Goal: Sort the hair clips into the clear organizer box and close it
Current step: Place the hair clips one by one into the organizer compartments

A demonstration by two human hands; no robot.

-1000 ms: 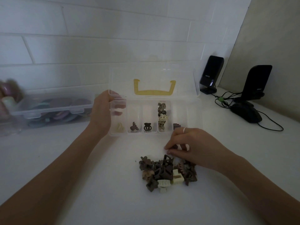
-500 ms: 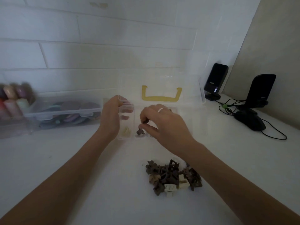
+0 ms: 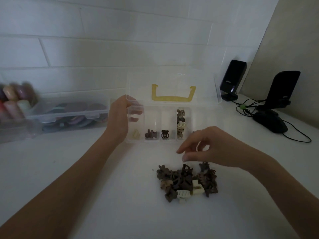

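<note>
Organizer box [image 3: 203, 118] sits open on the white table [image 3: 86, 187], lid up against the wall, a few clips in its near compartments. Left hand [image 3: 119, 119] grips the box's left end, fingers curled over the rim. Right hand [image 3: 212, 149] hovers empty over the loose clip pile [image 3: 187, 181], fingers loosely spread, just above it.

Left hand [image 3: 117, 118] grips organizer box [image 3: 172, 140]; right hand [image 3: 212, 147] above clip pile [image 3: 187, 182].

Small pale markings show on the two black speakers [image 3: 233, 78] at far right, too blurred to read; nothing else carries text.
</note>
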